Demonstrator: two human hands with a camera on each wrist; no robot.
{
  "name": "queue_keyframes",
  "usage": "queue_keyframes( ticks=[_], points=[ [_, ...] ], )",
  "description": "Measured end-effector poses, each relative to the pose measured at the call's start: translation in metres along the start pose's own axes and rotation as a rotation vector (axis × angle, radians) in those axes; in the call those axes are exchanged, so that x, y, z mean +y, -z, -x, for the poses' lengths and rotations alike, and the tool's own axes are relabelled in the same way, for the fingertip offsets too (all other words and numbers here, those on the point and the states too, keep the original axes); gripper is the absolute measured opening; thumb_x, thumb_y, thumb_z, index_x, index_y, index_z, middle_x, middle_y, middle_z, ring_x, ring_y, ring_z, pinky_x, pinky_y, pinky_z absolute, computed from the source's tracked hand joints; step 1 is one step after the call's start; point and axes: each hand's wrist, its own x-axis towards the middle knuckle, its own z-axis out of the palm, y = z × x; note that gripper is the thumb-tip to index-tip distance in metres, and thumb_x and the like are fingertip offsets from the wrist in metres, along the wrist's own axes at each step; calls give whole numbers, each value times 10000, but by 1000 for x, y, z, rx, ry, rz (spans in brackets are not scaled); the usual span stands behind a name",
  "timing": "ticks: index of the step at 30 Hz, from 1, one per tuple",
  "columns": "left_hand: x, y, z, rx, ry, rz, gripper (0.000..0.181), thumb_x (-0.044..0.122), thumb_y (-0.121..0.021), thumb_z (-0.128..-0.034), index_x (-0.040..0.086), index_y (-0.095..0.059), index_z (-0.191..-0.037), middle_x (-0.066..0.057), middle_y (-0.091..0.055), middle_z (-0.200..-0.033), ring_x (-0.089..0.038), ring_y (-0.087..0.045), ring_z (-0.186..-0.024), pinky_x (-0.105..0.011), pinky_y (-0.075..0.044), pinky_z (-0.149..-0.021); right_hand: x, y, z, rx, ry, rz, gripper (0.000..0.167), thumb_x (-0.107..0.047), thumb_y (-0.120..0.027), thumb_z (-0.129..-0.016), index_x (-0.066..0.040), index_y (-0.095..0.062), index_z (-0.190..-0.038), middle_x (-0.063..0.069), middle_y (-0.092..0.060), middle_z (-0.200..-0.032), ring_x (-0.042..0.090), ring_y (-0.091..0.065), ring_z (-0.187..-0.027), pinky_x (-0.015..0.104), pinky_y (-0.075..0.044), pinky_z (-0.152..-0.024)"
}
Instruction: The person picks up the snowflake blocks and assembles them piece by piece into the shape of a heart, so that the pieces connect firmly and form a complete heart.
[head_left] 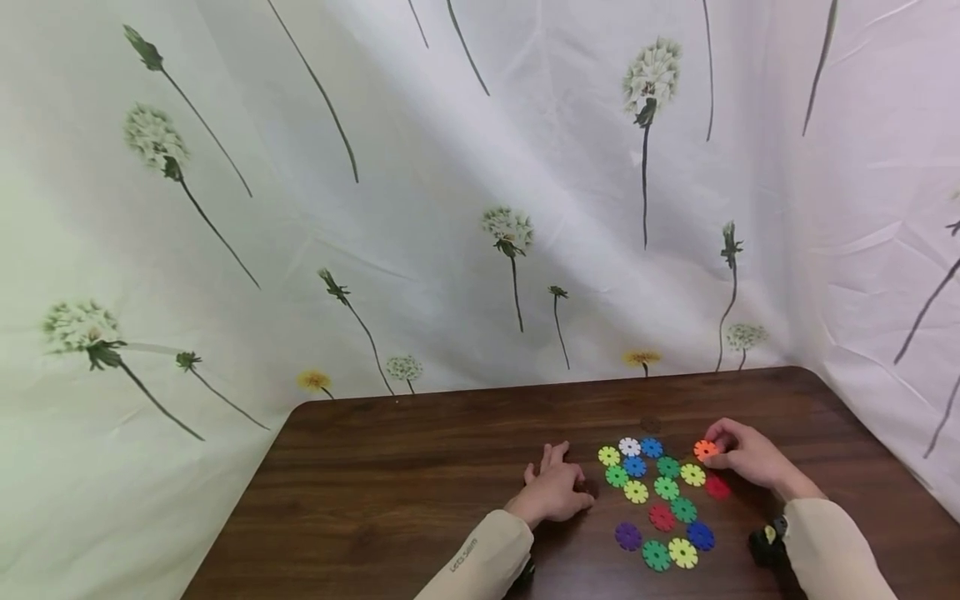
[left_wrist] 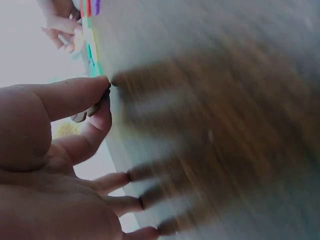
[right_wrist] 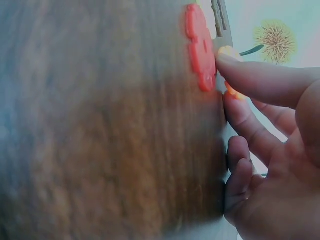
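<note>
Thumb and fingers of my right hand (head_left: 753, 458) (right_wrist: 280, 125) pinch an orange notched disc (head_left: 704, 450) (right_wrist: 234, 92) lying at the upper right of a group of flat discs. Just below it is a red disc (head_left: 717, 487) (right_wrist: 201, 50), and a yellow one (head_left: 693, 475) sits at its lower left. My left hand (head_left: 553, 492) (left_wrist: 55, 155) rests on the table left of the group, its fingers spread and relaxed; no disc shows in it. In the left wrist view its thumb and a finger come close together at the tabletop.
Several discs cover the brown table (head_left: 375, 483), among them a white one (head_left: 629, 447), a purple one (head_left: 628, 537) and a dark blue one (head_left: 701, 536). Behind the table hangs a white cloth (head_left: 420, 250) printed with dandelions.
</note>
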Motion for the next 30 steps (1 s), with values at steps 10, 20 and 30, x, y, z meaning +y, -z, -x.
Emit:
queue_keyframes(
  ticks=[10, 20, 30],
  points=[
    [-18, 12, 3, 149, -75, 74, 157, 236, -734, -840, 96, -690, -896, -98, -630, -1177, -302, -568, -1129, -514, -409, -932, 6, 0, -2, -3, 1, -37, 228, -81, -637, -869, -11, -549, -1067, 66, -587, -873, 202, -508, -821, 313, -410, -737],
    [-39, 32, 12, 302, -75, 338, 184, 248, -727, -848, 92, -716, -945, -49, -688, -1016, -163, -581, -918, -323, -482, -759, 1, 1, 3, 81, -27, -154, 282, -152, -564, -945, 7, -493, -1166, 96, -618, -921, 198, -526, -817, 301, -436, -700],
    [-44, 54, 24, 367, -97, 707, 180, 145, -649, -922, -3, -709, -1006, -189, -721, -946, -277, -709, -861, -354, -552, -791, -36, -12, 6, 181, -23, -284, 431, -311, -529, -992, 28, -470, -1253, 96, -656, -1035, 156, -585, -895, 252, -518, -736]
  ],
)
